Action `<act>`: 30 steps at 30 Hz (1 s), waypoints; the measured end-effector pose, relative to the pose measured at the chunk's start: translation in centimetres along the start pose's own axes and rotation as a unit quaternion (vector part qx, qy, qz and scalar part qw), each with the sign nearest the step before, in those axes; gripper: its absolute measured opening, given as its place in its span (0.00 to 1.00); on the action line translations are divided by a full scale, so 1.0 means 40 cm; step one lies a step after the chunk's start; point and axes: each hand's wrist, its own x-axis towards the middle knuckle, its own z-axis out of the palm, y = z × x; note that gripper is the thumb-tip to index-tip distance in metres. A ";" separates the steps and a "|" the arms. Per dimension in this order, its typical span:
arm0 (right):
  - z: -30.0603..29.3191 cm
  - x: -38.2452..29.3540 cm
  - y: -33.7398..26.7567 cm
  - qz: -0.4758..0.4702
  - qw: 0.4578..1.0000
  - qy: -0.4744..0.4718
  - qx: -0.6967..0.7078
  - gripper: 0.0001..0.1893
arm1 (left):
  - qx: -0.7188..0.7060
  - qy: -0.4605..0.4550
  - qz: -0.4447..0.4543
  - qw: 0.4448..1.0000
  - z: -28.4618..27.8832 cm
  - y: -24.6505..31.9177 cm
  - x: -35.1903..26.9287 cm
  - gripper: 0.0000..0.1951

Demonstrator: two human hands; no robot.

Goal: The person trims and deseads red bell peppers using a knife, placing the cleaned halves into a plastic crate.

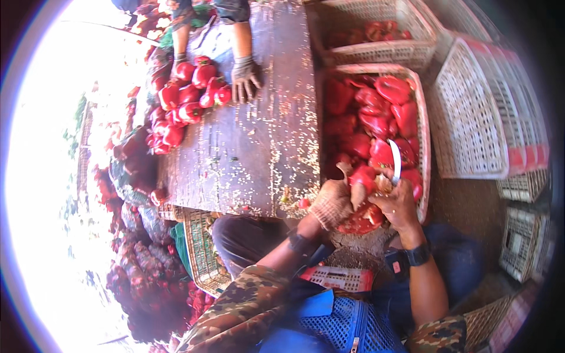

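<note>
My left hand (332, 204), in a knitted work glove, holds a red bell pepper (363, 176) over the near end of a plastic crate. My right hand (399, 207) is bare and grips a knife with a short curved blade (396, 159), its tip pointing away from me. Between the hands, beside the knife, shows a pale seedy pepper core (383, 183). The crate (423, 132) is filled with red bell peppers (375, 110). Directly below my hands lies more red pepper (364, 219), partly hidden by them.
A wooden table (247, 145) strewn with pale seeds stands at left. Across it, a co-worker's gloved hand (245, 78) rests beside piled red peppers (190, 90). White crates (470, 114) stand at right, another crate (379, 53) beyond mine. Bagged peppers (150, 273) lie at lower left.
</note>
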 end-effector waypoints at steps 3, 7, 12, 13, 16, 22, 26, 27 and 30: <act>0.009 -0.007 -0.013 0.034 0.999 0.000 -0.014 0.31 | -0.062 0.009 -0.001 0.998 -0.002 -0.014 -0.020 0.11; 0.018 -0.010 -0.011 0.050 0.998 -0.035 -0.031 0.33 | 0.064 -0.093 -0.038 0.993 -0.043 0.009 -0.012 0.12; 0.007 -0.012 -0.015 0.008 0.989 -0.038 -0.145 0.31 | 0.085 -0.013 0.042 0.995 0.034 -0.112 -0.004 0.25; 0.012 -0.012 -0.029 0.010 0.984 -0.039 -0.174 0.31 | 0.058 0.020 0.048 0.997 0.063 -0.140 -0.010 0.23; 0.027 -0.019 -0.049 0.001 0.979 -0.037 -0.199 0.30 | 0.009 0.075 0.016 0.997 0.074 -0.119 -0.024 0.19; 0.012 -0.006 -0.017 -0.091 0.981 -0.026 -0.172 0.31 | 0.210 0.033 0.112 0.971 0.025 -0.102 -0.021 0.12; -0.001 -0.012 -0.022 -0.092 0.983 -0.042 -0.156 0.31 | 0.072 0.048 0.113 0.990 -0.001 -0.072 -0.029 0.08; 0.001 -0.014 -0.026 -0.090 0.983 -0.044 -0.154 0.31 | -0.050 0.083 0.059 0.994 -0.014 -0.027 -0.033 0.07; -0.006 -0.018 -0.043 -0.012 0.991 -0.065 -0.113 0.30 | 0.119 0.074 0.160 0.977 -0.010 -0.074 -0.048 0.06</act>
